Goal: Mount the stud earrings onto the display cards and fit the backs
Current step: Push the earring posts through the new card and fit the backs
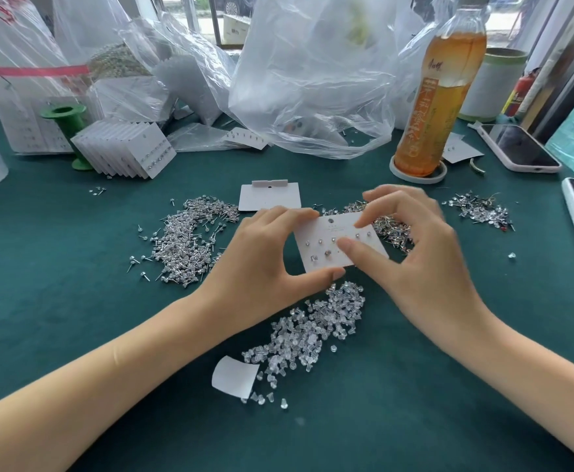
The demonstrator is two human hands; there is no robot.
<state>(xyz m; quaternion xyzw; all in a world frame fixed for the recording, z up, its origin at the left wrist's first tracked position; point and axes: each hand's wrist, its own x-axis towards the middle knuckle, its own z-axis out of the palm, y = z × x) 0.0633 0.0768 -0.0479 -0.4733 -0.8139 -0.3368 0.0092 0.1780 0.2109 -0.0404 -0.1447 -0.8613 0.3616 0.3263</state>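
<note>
Both hands hold one white display card (pixel 338 245) just above the green table (pixel 74 318), between the heaps of studs.

The left hand (pixel 261 264) pinches the card's left edge between thumb and fingers; the right hand (pixel 415 253) curls over its right side, thumb pressing on its face. The card is tilted, has a punched hole at the top, a row of small studs and two larger ones beneath; its tiny print is unreadable. Silver stud earrings (pixel 190 241) lie to the left, clear backs (pixel 313 332) just below the card. The orange bottle (pixel 438 93) carries red-and-white writing too blurred to read.
</note>
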